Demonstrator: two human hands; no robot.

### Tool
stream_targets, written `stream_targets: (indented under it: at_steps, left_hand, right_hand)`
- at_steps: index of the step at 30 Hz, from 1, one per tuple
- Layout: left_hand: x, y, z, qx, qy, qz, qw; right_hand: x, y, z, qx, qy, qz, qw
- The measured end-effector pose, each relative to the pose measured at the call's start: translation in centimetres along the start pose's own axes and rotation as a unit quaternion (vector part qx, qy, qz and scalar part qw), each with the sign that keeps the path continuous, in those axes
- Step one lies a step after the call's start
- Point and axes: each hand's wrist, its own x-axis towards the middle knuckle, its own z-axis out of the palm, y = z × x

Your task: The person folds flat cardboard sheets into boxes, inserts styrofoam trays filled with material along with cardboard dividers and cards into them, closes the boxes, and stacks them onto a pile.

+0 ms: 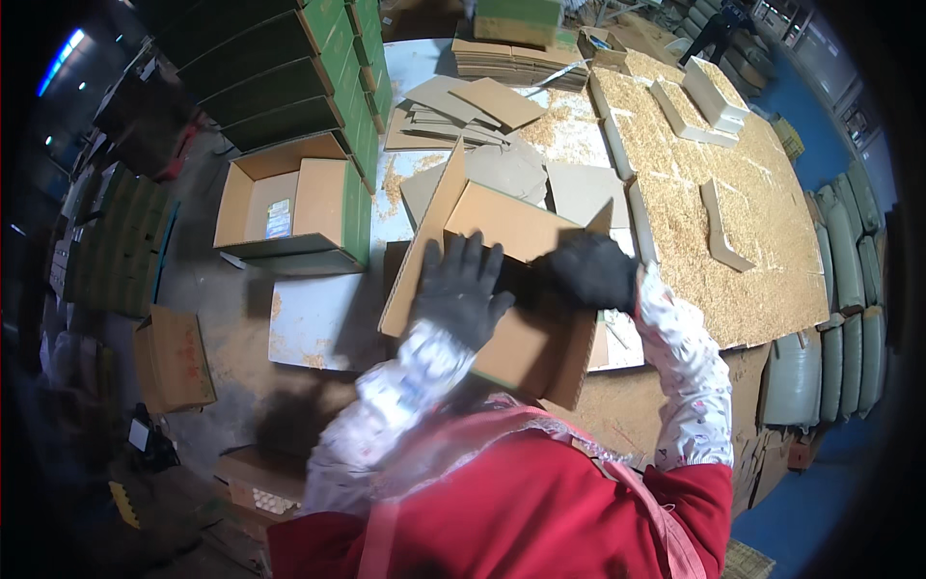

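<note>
An open cardboard box (506,217) stands tilted before me on the white work surface, its flaps raised. My left hand (463,289), in a black glove, lies over the box's left side with its fingers spread. At the right side of the box is my right hand (589,271), also gloved in black; its fingers are bent and blurred, so what it may hold is hidden. Grey and brown cardboard sheets (499,101) lie loose beyond the box. Another open box, green outside (322,199), stands to the left with a small printed packet (278,218) inside.
Green boxes (347,79) are stacked high at the back left. Flattened cardboard (517,61) is piled at the back. Trays of a loose tan material (723,188) spread over the right side, with filled sacks (843,239) beyond. A person (727,29) is far off at the back right.
</note>
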Motion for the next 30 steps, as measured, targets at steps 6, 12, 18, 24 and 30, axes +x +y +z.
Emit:
stream_targets:
  at_steps: [6,12,18,24,30]
  left_hand:
    - [-1.8,-2.7,-0.2,-0.433,-0.013,-0.167,0.886]
    - [-1.8,-0.1,-0.1,-0.116,0.074,0.016,0.990]
    - [-3.5,-10.1,3.2,-0.343,0.007,-0.101,0.934]
    - [-7.9,-7.3,5.2,-0.651,-0.254,-0.122,0.705]
    - [-4.7,-6.7,2.2,-0.352,-0.108,-0.025,0.930]
  right_hand:
    - [5.5,-0.6,8.5,0.194,0.286,0.042,0.938]
    - [4.3,-1.0,6.2,0.203,0.517,0.160,0.816]
    - [-3.9,-6.2,17.1,0.439,0.301,0.476,0.700]
    - [-1.0,-6.9,4.8,0.490,0.149,0.227,0.828]
    - [-7.0,-5.1,6.7,0.211,-0.130,0.120,0.961]
